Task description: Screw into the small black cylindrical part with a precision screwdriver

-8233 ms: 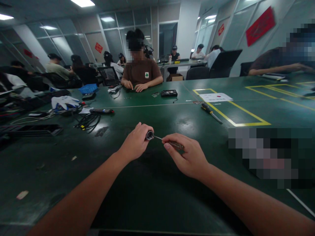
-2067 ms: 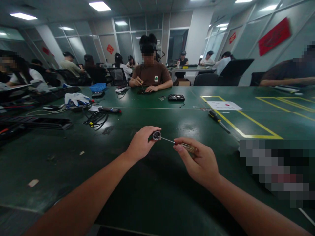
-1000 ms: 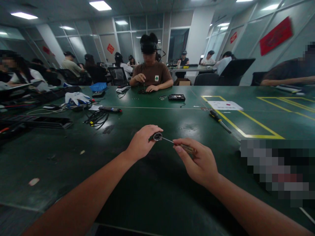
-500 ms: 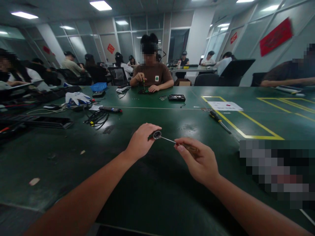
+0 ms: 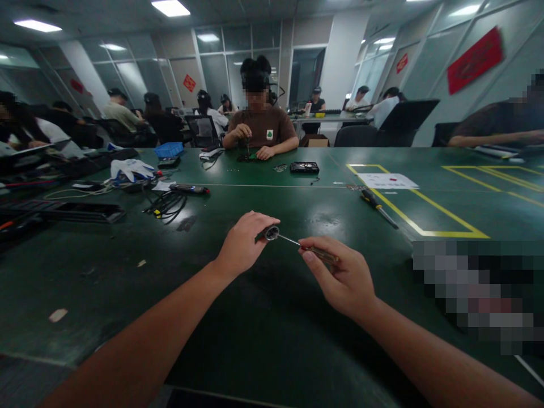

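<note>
Above the green table, my left hand (image 5: pixel 243 243) is closed around a small dark round part with a silvery rim (image 5: pixel 272 233), whose open end faces me and to the right. The rest of that part is hidden by my fingers, and its kind is unclear. My right hand (image 5: pixel 346 277) grips a screwdriver (image 5: pixel 321 254) by its brownish, see-through handle. The thin metal shaft points left, and its tip lies at the rim of the round part; whether it touches cannot be made out.
A black-and-yellow screwdriver (image 5: pixel 378 208) lies right, beside a paper sheet (image 5: pixel 389 181) and yellow tape. Black cables (image 5: pixel 166 205), a pen-like tool (image 5: pixel 190 189) and white gloves (image 5: pixel 131 170) lie left. Opposite sits a co-worker (image 5: pixel 263 130), near a black case (image 5: pixel 304 168). A blurred-out patch covers the right.
The screwdriver handle has turned slightly in my right hand, and that hand has shifted a little left. My left hand keeps its hold on the round part. The view has moved slightly.
</note>
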A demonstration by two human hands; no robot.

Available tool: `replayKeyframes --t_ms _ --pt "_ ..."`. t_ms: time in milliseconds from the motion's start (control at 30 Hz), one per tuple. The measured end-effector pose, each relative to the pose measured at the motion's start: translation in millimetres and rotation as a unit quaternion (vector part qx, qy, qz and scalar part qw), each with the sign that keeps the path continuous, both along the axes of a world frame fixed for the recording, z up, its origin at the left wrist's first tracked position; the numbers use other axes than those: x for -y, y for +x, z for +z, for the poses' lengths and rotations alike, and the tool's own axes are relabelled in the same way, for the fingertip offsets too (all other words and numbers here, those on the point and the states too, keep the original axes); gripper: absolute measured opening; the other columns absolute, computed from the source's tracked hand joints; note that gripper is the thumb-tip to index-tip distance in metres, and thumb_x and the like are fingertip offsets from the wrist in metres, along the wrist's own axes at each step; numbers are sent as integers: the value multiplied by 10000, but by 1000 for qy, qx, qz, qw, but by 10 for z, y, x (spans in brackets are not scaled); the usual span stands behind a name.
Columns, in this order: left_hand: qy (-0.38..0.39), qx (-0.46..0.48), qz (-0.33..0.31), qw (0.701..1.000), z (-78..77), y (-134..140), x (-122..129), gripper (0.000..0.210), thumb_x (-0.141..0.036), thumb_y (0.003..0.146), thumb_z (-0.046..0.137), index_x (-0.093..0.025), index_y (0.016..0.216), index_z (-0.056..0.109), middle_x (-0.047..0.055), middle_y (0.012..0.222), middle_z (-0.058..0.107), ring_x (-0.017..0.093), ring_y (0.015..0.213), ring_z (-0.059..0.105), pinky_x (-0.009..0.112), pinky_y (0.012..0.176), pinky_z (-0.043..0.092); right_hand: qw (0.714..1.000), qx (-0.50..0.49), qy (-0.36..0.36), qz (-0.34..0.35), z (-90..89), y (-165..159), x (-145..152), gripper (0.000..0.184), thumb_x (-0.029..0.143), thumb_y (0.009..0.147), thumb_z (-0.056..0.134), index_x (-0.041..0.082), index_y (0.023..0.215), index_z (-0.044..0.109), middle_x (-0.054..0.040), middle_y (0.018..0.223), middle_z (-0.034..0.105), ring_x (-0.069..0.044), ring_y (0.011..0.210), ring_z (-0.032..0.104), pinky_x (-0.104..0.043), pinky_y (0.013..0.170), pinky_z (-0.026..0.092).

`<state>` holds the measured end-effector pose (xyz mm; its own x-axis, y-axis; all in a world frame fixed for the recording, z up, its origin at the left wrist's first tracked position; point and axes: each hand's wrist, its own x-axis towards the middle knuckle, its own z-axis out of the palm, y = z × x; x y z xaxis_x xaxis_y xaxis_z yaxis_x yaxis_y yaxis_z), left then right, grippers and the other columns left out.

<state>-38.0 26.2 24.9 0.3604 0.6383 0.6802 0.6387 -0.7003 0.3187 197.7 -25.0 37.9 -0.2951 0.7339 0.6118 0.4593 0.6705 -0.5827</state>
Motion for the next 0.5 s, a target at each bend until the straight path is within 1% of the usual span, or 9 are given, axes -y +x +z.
replayKeyframes --t_ms 67,133,233,300,367,400,433,467,500 --pt "3 -1 -3 1000 -6 -2 -5 283 -110 936 645 -227 1193 669 39 1167 739 208 1117 670 462 1122 465 1000 -3 -7 3 -20 1 -2 168 257 979 619 238 1108 725 -57 1000 783 -215 874 752 -352 822 581" --pt "10 -2 -6 1000 -17 -8 -17 278 -109 942 634 -229 1190 672 39 1164 739 209 1118 671 473 1127 462 999 -23 -29 8 -49 -1 -10 172 270 977 629 241 1109 735 -63 1005 784 -221 885 753 -362 828 583" --pt "27 -5 -14 1000 -35 -22 -39 280 -95 940 631 -226 1182 678 42 1143 740 209 1100 676 471 1110 477 990 -102 -96 29 -86 -5 -52 183 319 965 661 241 1103 751 -74 994 788 -234 914 756 -372 827 592" --pt "39 -10 -18 999 -41 -32 -52 287 -78 929 636 -222 1173 683 44 1138 739 210 1097 675 466 1105 482 969 -177 -163 57 -93 -2 -106 192 349 935 707 232 1077 764 -67 938 788 -227 880 754 -363 802 600" --pt "43 -14 -18 999 -41 -40 -58 304 -60 921 636 -222 1174 683 44 1150 735 210 1110 670 464 1109 478 933 -260 -229 94 -92 8 -169 192 372 903 746 226 1023 776 -45 841 773 -200 791 737 -341 750 603" --pt "42 -14 -15 999 -39 -43 -59 309 -57 921 633 -223 1177 682 44 1154 734 210 1113 669 465 1108 477 914 -299 -251 110 -91 14 -197 189 387 895 754 226 989 781 -33 795 761 -184 739 721 -326 713 599" --pt "38 -13 -13 999 -36 -44 -59 308 -58 924 630 -225 1179 681 43 1155 733 209 1110 668 466 1105 480 902 -325 -261 117 -92 21 -218 186 391 885 766 228 973 785 -27 782 757 -173 724 711 -313 700 595" --pt "33 -11 -10 999 -33 -44 -58 304 -63 928 628 -226 1180 679 42 1154 732 209 1106 669 467 1100 482 896 -337 -263 119 -93 26 -229 184 390 877 777 230 968 790 -24 781 759 -166 720 708 -303 698 593" --pt "30 -7 -8 999 -29 -43 -57 299 -69 930 631 -227 1180 678 41 1148 733 208 1099 670 467 1094 485 898 -338 -257 115 -95 28 -230 182 387 872 786 234 970 793 -25 791 765 -162 728 710 -296 705 594"
